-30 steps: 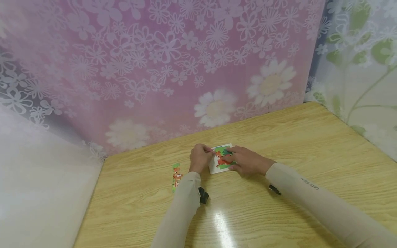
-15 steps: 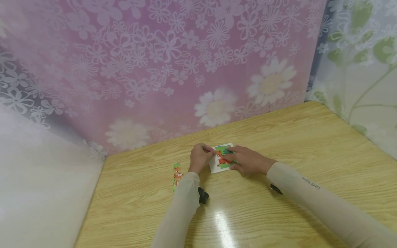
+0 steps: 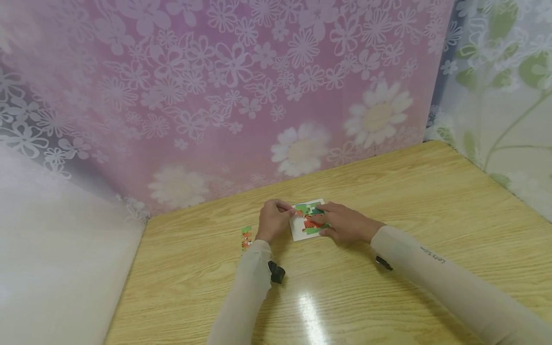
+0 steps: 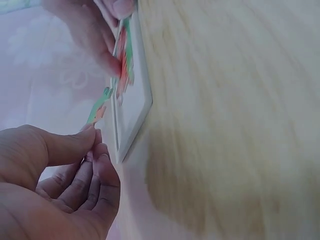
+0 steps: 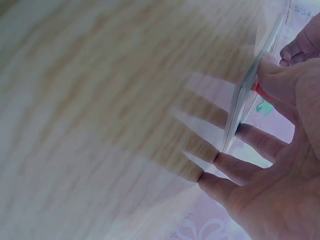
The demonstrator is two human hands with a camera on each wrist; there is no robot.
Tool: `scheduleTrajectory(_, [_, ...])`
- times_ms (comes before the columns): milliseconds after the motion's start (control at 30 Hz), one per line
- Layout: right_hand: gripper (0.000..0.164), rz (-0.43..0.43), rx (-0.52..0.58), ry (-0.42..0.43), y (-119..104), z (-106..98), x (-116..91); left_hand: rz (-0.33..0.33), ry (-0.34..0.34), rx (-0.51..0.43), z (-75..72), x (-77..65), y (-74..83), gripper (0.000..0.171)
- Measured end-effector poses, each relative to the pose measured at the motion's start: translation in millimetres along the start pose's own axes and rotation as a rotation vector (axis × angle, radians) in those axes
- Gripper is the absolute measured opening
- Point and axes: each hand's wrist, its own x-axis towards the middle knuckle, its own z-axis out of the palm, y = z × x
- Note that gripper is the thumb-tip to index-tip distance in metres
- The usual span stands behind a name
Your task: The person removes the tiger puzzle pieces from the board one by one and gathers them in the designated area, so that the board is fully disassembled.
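Pinches a green-and-orange puzzle piece [image 4: 99, 106] in the grip of the left hand [image 3: 273, 220], thumb against fingertips, over the back left part of the white board [image 3: 298, 232]. Rests the right hand [image 3: 347, 224], fingers spread, on red-and-green pieces [image 3: 308, 224] at the board's right side. Has the board near the middle of the worktop's [image 3: 185, 287] back edge, with an animal-face strip [image 3: 246, 238] flat toward the back left corner, partly hidden by the left sleeve [image 3: 246, 287].
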Motion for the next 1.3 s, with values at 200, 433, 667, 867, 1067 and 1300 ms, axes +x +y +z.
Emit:
scheduleTrajectory(200, [0.049, -0.009, -0.010, 0.009, 0, -1, -1, 0.012, 0.010, 0.020, -19.6, -6.3, -7.0, 0.009])
scheduleTrajectory(433, [0.047, -0.009, 0.005, 0.018, 1, 0, -1, -0.020, 0.045, 0.026, -45.3, -13.4, -16.7, 0.010])
scheduleTrajectory(667, [0.045, -0.013, 0.036, 0.038, 1, 0, -2, -0.060, 0.060, 0.043, -66.9, -23.9, -25.8, 0.011])
scheduleTrajectory(867, [0.047, -0.015, 0.034, 0.028, 1, 1, -1, -0.089, 0.059, 0.040, -76.9, -29.5, -37.4, 0.010])
scheduleTrajectory(1067, [0.046, -0.020, 0.030, 0.030, 2, 2, -1, -0.134, 0.070, 0.041, -84.2, -33.4, -43.3, 0.008])
scheduleTrajectory(1300, [0.046, -0.015, 0.027, 0.023, 2, 2, -1, -0.154, 0.052, 0.069, -89.0, -34.7, -46.9, 0.005])
